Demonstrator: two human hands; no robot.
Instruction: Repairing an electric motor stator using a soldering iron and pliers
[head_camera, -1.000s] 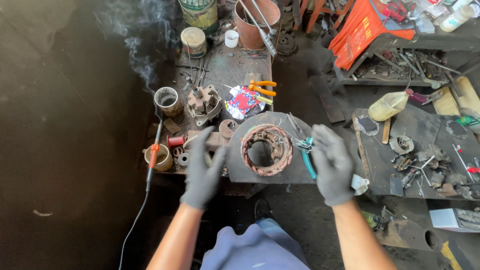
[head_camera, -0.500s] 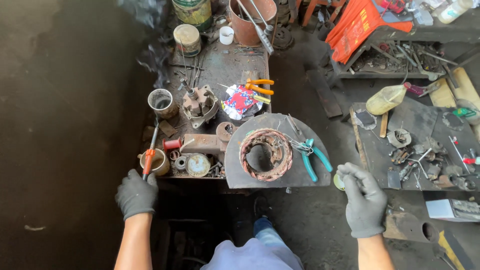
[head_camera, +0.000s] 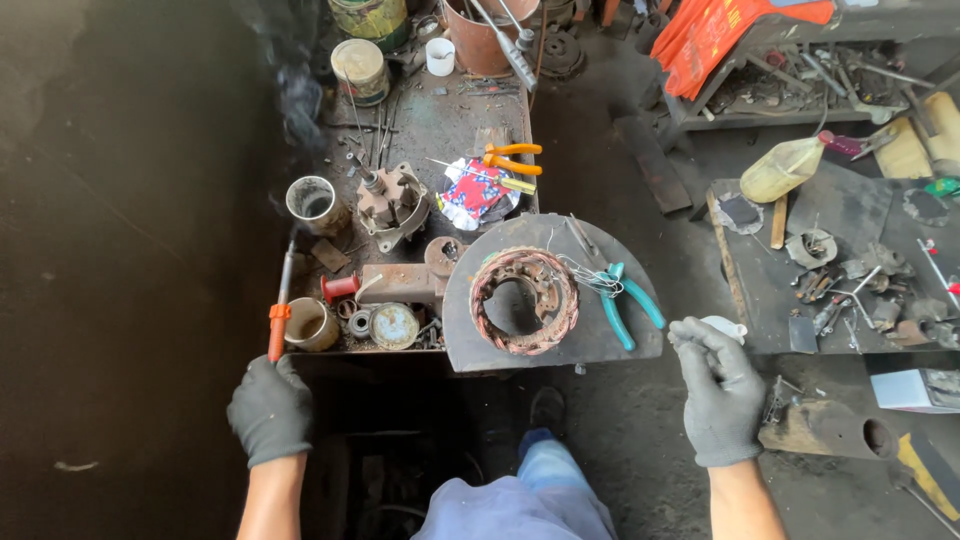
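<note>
Grey gloves: two, one on each of the hands, bare forearms below.
Left hand (head_camera: 270, 408): fingers curled round the bottom end of one orange-handled soldering iron (head_camera: 279, 318), which stands at the left edge of the desk (head_camera: 420, 120); can't tell how tight the grip is.
Right hand (head_camera: 720, 385): off the desk to the right, pinching one small white thing (head_camera: 722, 326) that's mostly hidden by the fingers, so no clue what it is.
Copper-wound stator (head_camera: 524, 300): one, lying flat on the half-round metal plate (head_camera: 560, 335) at the desk's front edge.
Pliers: two pairs, teal-handled pliers (head_camera: 622, 300) on the plate just right of the stator, orange-handled pliers (head_camera: 512, 158) further back.
Tins: one smoking metal cup (head_camera: 312, 200) plus one open tin (head_camera: 310, 325) right beside the iron.
Hard to make out: the small junk on the second bench (head_camera: 850, 270) at right, cut off by the frame edge.
</note>
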